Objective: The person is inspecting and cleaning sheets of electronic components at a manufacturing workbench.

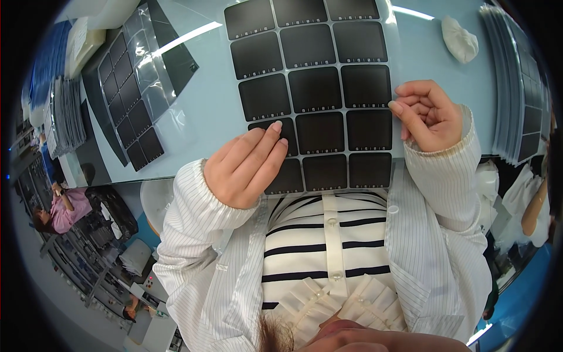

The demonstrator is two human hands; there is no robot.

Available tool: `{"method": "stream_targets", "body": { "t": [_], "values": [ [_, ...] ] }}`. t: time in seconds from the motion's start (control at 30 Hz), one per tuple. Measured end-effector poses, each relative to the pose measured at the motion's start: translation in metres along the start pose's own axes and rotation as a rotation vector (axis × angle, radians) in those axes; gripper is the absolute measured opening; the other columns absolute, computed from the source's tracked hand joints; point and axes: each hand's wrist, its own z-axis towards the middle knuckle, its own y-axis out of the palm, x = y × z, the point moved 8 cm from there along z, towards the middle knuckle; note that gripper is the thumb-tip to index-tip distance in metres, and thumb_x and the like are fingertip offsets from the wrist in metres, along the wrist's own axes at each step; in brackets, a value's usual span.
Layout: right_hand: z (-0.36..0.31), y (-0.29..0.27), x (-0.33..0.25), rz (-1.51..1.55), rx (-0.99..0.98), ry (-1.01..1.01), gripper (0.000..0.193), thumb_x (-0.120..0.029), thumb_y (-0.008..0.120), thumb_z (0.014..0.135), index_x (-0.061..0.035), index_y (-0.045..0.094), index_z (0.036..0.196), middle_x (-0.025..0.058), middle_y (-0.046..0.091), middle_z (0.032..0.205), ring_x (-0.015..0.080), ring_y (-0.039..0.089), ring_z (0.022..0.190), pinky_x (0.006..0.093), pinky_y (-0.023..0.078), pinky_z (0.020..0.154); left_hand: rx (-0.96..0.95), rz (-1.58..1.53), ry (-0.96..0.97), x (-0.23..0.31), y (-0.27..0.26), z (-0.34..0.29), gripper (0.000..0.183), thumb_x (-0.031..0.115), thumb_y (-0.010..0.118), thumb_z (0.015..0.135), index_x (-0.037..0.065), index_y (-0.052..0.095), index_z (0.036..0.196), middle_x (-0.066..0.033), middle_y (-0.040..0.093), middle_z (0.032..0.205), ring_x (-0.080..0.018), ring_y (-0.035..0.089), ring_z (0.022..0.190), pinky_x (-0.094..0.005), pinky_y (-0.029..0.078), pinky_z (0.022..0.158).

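A clear sheet with dark, rounded rectangular panels in three columns lies on the table before me and reaches its front edge. Each panel has a row of small light marks along its lower side. My left hand rests on the sheet's lower left part, fingers stretched out and partly covering two panels. At the right edge of the sheet is my right hand. Its thumb tip touches or nearly touches that edge, the index fingertip sits a little apart from the thumb, and the other fingers are curled. Nothing shows between them.
Another dark-panelled sheet lies at the left beside glossy clear film. Stacks of sheets stand at the far left and far right. A crumpled white wad lies at the back right. A person in pink is beyond the table.
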Motion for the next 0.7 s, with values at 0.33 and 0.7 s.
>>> {"method": "stream_targets", "body": {
  "t": [0.33, 0.7],
  "values": [
    [0.000, -0.001, -0.004, -0.059, -0.014, -0.076, 0.018, 0.004, 0.061, 0.080, 0.0035, 0.055, 0.097, 0.0057, 0.060, 0.076, 0.0029, 0.048, 0.050, 0.0142, 0.039, 0.045, -0.045, -0.018, 0.082, 0.001, 0.003, 0.007, 0.022, -0.003, 0.066, 0.063, -0.008, 0.061, 0.084, -0.0215, 0.063, 0.090, -0.0278, 0.061, 0.081, -0.0300, 0.054, 0.067],
    [0.000, -0.001, -0.005, -0.062, -0.019, -0.081, 0.017, 0.003, 0.061, 0.080, 0.0033, 0.055, 0.096, 0.0053, 0.060, 0.075, 0.0028, 0.049, 0.050, 0.0142, 0.039, 0.045, -0.046, -0.051, 0.084, -0.001, 0.004, 0.011, 0.022, -0.003, 0.066, 0.062, -0.008, 0.060, 0.082, -0.0209, 0.062, 0.089, -0.0275, 0.060, 0.083, -0.0303, 0.055, 0.068]
  ]
}}
